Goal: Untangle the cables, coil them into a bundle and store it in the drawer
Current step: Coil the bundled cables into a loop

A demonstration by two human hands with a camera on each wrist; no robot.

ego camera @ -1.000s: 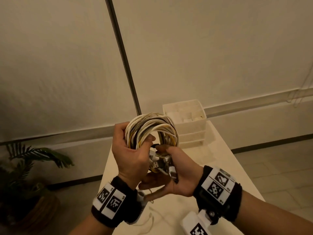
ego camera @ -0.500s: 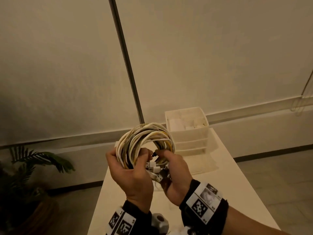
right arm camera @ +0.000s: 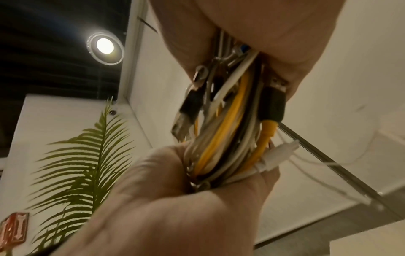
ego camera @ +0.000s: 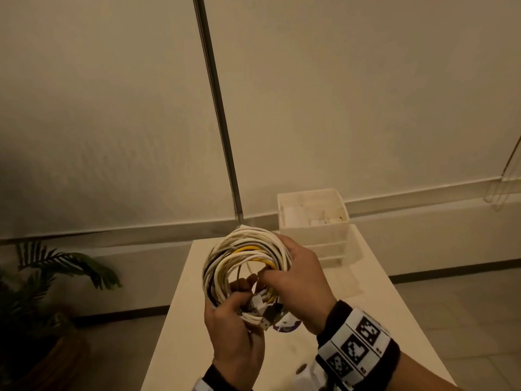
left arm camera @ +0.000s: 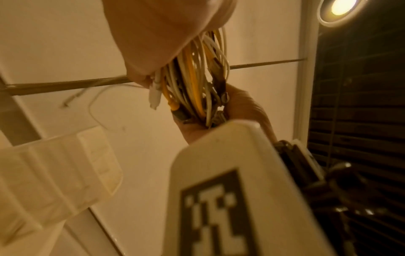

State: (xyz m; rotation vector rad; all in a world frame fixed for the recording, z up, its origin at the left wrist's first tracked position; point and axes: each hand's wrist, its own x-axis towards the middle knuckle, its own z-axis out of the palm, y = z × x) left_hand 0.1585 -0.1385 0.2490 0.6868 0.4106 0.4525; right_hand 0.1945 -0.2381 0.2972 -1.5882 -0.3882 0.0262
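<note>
A coil of white, yellow and dark cables point(ego camera: 248, 261) is held upright above the white table point(ego camera: 372, 320). My left hand point(ego camera: 239, 303) grips the coil's bottom, where the plug ends point(ego camera: 260, 304) gather. My right hand point(ego camera: 293, 275) wraps round the coil's right side, thumb inside the ring. The left wrist view shows the cable strands point(left arm camera: 197, 78) running between both hands. The right wrist view shows the bundle point(right arm camera: 230, 131) with black and white plugs sticking out. A white stack of drawers point(ego camera: 313, 230) stands at the table's far end, its top tray open.
A potted palm point(ego camera: 59, 266) stands on the floor left of the table. A thin metal pole point(ego camera: 217, 108) runs up the wall behind. A small round purple and white object point(ego camera: 284, 328) lies on the table under my hands.
The coil has turned to face me more. My left hand has slid from its left side to the bottom with the plugs, and my right hand has moved up onto its right side.
</note>
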